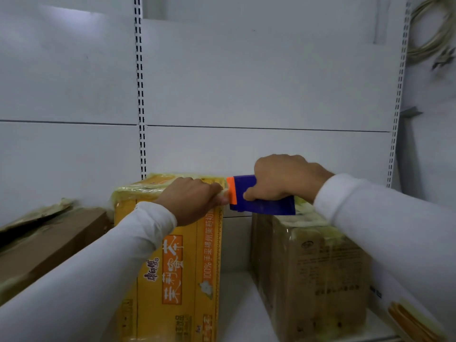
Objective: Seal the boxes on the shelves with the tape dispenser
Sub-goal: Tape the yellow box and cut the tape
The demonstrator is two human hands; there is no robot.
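White shelf board (237, 304) carries three cartons; behind them a white back panel (259, 82) with slotted uprights (140, 95). A coil of pale cord (431, 28) hangs on the wall far above and to the right of the right hand.

Both arms reach forward in white sleeves (103, 255). Left hand (195, 196) lies palm-down on the top right edge of the orange box (177, 262), fingers curled over the corner, fingertips pinching or pressing the tape end there; which of the two cannot be told. Right hand (283, 178) is clenched around the blue tape dispenser (261, 198), knuckles up, thumb under the body.

The dispenser sits directly below the right hand and just right of the left fingertips. Its orange front edge (232, 191) touches the left fingertips at the box corner. Its rear end overhangs the top of the brown box (313, 272), which stands below the right wrist, apart from the orange box with a gap of bare shelf between them.

Yellowish tape layers cover the tops of both boxes. A third, flatter brown carton (49, 238) lies well left of the left forearm, its top flap raised and wrinkled.
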